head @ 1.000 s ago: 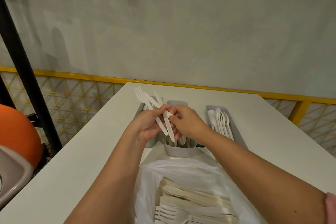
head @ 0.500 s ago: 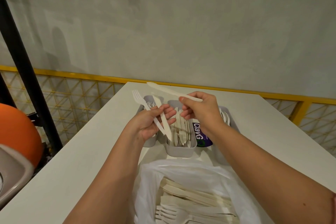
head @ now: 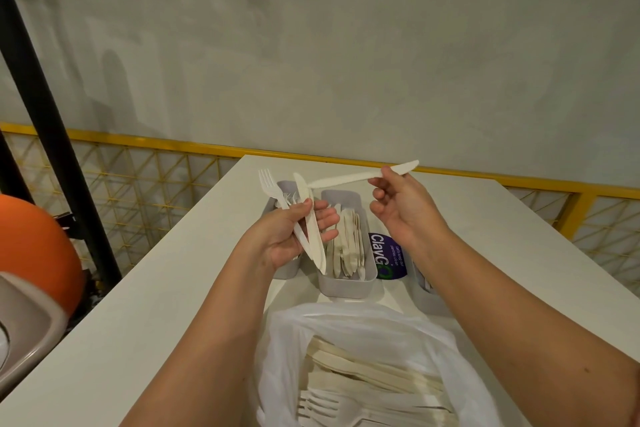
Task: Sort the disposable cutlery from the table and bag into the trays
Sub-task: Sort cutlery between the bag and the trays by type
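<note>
Left hand (head: 294, 236) grasping two pieces: a fork (head: 273, 191) with tines up and a knife (head: 317, 243) crossed over it, thumb on top, fingers curled behind. It hangs over the left tray (head: 287, 269), which has fork tines showing inside.

Right hand (head: 401, 215) pinching a second knife (head: 346, 179) near its blade end between thumb and forefinger, other fingers loosely curled. That knife is roughly level, up in the air above the far end of the middle tray (head: 346, 286), handle end pointing at the left hand's pieces, close to them; contact not clear.

Middle tray holds a stack of knives lying lengthwise. Right tray (head: 427, 300) mostly hidden under the right forearm, contents can't tell. All three trays sit side by side on the white table (head: 156, 305). Purple sticker (head: 388, 255) on the table between middle and right trays.

Thin white bag (head: 363, 319) open at the near edge, just in front of the trays, with more pale cutlery in it, forks visible at the bottom.

Orange round object (head: 34, 246) and a black post (head: 52, 114) off the table to the left
</note>
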